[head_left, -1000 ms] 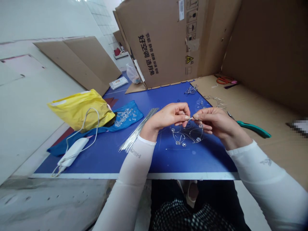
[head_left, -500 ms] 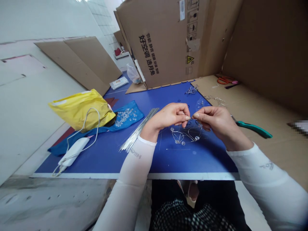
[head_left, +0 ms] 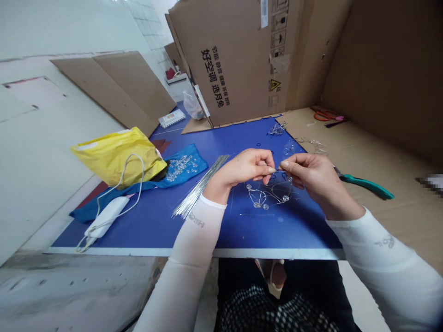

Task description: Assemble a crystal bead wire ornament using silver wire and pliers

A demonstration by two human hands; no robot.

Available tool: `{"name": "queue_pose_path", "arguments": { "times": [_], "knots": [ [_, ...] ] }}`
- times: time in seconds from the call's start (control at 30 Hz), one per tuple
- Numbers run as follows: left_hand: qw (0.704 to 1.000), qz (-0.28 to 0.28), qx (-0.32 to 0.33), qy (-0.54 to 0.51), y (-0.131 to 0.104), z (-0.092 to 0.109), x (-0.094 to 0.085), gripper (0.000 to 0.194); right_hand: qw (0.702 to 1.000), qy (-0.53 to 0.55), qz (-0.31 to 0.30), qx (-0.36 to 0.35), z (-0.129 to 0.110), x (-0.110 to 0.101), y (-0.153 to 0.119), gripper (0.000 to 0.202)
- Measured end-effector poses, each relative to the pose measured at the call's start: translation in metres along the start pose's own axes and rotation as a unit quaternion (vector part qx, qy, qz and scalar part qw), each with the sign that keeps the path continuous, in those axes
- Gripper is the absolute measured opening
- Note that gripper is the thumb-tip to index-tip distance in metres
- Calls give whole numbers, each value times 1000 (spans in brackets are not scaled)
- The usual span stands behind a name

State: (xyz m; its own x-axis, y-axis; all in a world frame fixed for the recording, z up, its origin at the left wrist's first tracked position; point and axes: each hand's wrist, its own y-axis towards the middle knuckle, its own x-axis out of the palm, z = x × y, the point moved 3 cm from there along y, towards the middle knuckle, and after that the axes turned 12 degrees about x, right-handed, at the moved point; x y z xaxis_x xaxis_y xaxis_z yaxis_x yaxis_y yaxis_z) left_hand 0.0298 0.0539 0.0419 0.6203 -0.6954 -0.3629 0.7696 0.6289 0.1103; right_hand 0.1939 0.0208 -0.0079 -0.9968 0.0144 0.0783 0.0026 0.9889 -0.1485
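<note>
My left hand (head_left: 254,166) and my right hand (head_left: 306,173) are pinched close together above the blue table (head_left: 207,235). Both hold a thin wire piece with clear beads (head_left: 285,198), bent into curved loops, which hangs just below the fingers. Where exactly each fingertip grips it is too small to make out. Left of my left hand lies a bundle of straight silvery wires (head_left: 199,189). Small dark rings (head_left: 258,145) lie beyond the fingers.
Clear beads (head_left: 182,167) sit on a blue cloth beside a yellow bag (head_left: 119,157). A white power strip (head_left: 107,214) with its cord lies front left. Green-handled pliers (head_left: 368,186) and orange scissors (head_left: 325,115) rest on cardboard at right. A large carton (head_left: 238,60) stands behind.
Both hands keep their pinch and have hardly moved. The whole view has shifted very slightly.
</note>
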Motion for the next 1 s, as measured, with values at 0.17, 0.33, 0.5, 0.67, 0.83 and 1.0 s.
{"name": "queue_pose_path", "arguments": {
  "times": [0.17, 0.33, 0.5, 0.67, 0.83, 1.0],
  "knots": [
    [1000, -1, -2, 5, 0, -1, 0, 11, 999, -22, 13, -20, -2, 0, 0, 34],
    [1000, 0, 3, 4, -1, -1, 1, 12, 998, -36, 24, -43, -1, -1, -1, 33],
    [999, 21, 40, 18, -2, 2, -1, 9, 997, -28, 35, -58, -2, -1, -2, 31],
    [996, 35, 61, 48, -1, 1, -4, 4, 997, -13, 48, -67, -2, -3, -1, 29],
    [985, 58, 65, 146, -2, 3, -4, 5, 992, -54, 68, -96, -2, -5, 0, 25],
    [963, 55, 67, 256, -4, 13, -1, 10, 960, -168, 111, -194, -8, -6, -4, 19]
  ]
}}
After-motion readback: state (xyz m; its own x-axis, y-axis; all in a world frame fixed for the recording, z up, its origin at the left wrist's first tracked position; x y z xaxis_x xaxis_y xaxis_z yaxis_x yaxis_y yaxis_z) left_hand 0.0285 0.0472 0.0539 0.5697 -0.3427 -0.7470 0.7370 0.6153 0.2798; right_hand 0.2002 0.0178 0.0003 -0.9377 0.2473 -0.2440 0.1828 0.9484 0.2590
